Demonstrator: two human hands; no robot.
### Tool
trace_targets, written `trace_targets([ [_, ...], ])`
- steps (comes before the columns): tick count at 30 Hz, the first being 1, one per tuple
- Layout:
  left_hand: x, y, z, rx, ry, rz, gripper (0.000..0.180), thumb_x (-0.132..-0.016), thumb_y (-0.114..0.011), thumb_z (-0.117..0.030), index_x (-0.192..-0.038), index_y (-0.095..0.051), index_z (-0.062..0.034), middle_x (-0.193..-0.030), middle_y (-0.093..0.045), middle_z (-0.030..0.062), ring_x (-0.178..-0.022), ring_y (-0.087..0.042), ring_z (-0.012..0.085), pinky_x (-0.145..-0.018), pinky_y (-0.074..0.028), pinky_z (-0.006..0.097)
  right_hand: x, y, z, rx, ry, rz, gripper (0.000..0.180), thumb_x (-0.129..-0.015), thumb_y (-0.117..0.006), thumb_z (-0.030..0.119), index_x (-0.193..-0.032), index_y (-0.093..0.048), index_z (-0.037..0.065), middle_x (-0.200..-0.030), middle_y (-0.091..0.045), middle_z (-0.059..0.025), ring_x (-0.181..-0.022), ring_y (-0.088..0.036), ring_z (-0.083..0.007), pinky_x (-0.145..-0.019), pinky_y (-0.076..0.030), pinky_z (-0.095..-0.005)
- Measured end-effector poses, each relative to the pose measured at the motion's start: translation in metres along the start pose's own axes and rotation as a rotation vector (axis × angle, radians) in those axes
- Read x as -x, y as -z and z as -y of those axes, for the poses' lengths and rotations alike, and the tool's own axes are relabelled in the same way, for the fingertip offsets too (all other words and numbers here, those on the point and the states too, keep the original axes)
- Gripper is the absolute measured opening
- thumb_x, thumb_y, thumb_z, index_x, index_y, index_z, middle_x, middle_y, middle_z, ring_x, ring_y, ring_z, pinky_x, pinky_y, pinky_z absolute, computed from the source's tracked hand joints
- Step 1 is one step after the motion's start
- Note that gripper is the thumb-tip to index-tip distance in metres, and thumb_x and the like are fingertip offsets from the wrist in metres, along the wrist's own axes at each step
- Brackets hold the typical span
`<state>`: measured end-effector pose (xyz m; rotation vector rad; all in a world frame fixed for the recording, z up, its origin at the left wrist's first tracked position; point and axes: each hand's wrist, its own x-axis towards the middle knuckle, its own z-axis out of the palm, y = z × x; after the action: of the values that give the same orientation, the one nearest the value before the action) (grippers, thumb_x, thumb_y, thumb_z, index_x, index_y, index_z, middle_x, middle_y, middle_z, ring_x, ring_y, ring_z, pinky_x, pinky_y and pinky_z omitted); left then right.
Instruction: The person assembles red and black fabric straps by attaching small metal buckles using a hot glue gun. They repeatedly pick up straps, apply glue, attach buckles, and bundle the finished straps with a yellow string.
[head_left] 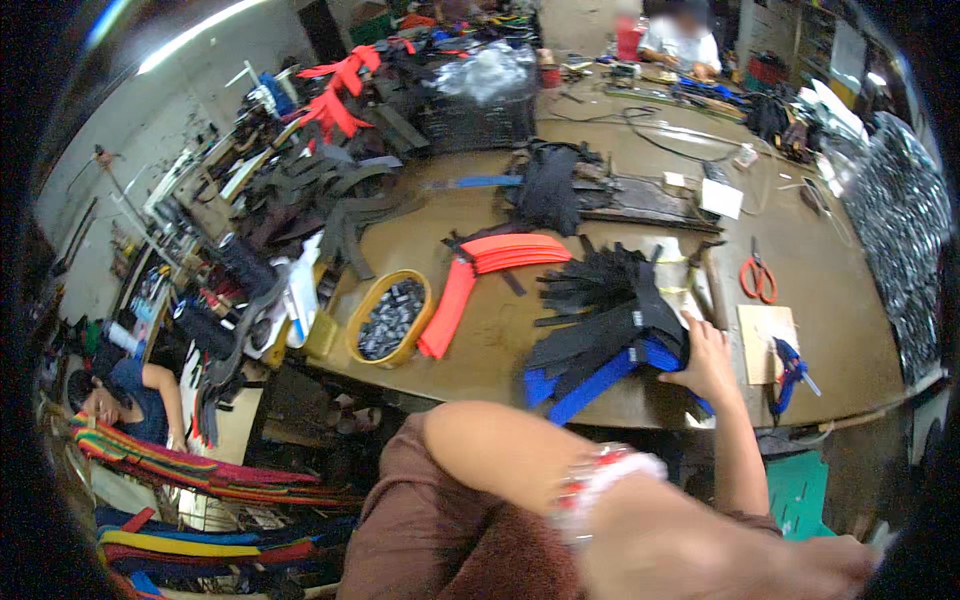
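Observation:
My right hand (708, 362) rests at the right edge of a pile of black strips (590, 345), thumb and fingers spread apart. Blue strips (580, 398) show beneath the black ones, at the table's near edge. My left arm, with a red and white band (608, 485) at the wrist, crosses low in front of me toward the right. Motion smears my left hand (730, 555), so its fingers and anything in them cannot be made out. Left of the black pile lie bright orange-red strips (515, 253), fanned out and overlapping.
A yellow basket (352, 335) holds small dark pieces. Orange-handled scissors (757, 280) and a blue glue gun (788, 372) on a tan board (755, 330) lie right. Plastic-wrapped material (895, 240) stands at the right edge. One person (140, 400) is at left, another (680, 48) far back.

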<state>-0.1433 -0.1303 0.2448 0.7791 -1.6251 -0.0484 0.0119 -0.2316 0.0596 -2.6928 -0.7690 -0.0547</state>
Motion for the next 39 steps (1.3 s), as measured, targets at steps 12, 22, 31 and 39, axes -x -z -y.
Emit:
trace_targets([
  [12, 0.312, 0.179, -0.098, -1.526, 1.737, -1.21, 0.093, -0.075, -0.075, -0.034, -0.14, -0.023, 0.0076, -0.133, -0.041, 0.0294, -0.128, -0.038, 0.0395, -0.107, -0.032, 0.044, 0.048, 0.014, -0.02, -0.277, 0.016, -0.46, 0.102, -0.057, -0.086, 0.022, -0.142, -0.032, 0.011, -0.128, -0.047, -0.0162, -0.121, -0.043, -0.0337, -0.103, -0.033, -0.0463],
  [22, 0.4, 0.193, -0.114, -1.455, 2.105, -1.011, 0.054, -0.062, -0.078, -0.032, -0.101, -0.064, 0.0026, -0.106, -0.064, 0.0237, -0.1, -0.063, 0.0343, -0.088, -0.051, 0.041, 0.065, 0.008, -0.043, -0.262, 0.045, -0.582, 0.033, -0.074, -0.073, 0.007, -0.105, -0.064, 0.005, -0.082, -0.065, -0.0074, -0.084, -0.062, -0.0247, -0.082, -0.046, -0.0353],
  [31, 0.277, 0.231, -0.152, -1.601, 1.465, -1.001, 0.043, -0.064, -0.077, -0.03, -0.095, -0.062, -0.0027, -0.087, -0.067, 0.0121, -0.081, -0.064, 0.025, -0.077, -0.051, 0.036, 0.057, 0.096, -0.069, -0.601, -0.11, -0.582, 0.023, -0.082, -0.067, 0.005, -0.104, -0.065, 0.001, -0.081, -0.062, -0.0027, -0.076, -0.057, -0.0083, -0.069, -0.046, -0.0233],
  [39, 0.061, 0.137, -0.163, -0.972, 1.264, -0.845, 0.031, -0.081, -0.068, -0.014, -0.106, -0.055, -0.0009, -0.083, -0.062, 0.0028, -0.063, -0.061, 0.0106, -0.06, -0.051, 0.023, -0.001, 0.211, 0.062, -0.565, 0.458, -0.187, 0.068, -0.072, -0.074, 0.04, -0.122, -0.052, -0.001, -0.115, -0.06, -0.0118, -0.11, -0.056, -0.0198, -0.095, -0.041, -0.035],
])
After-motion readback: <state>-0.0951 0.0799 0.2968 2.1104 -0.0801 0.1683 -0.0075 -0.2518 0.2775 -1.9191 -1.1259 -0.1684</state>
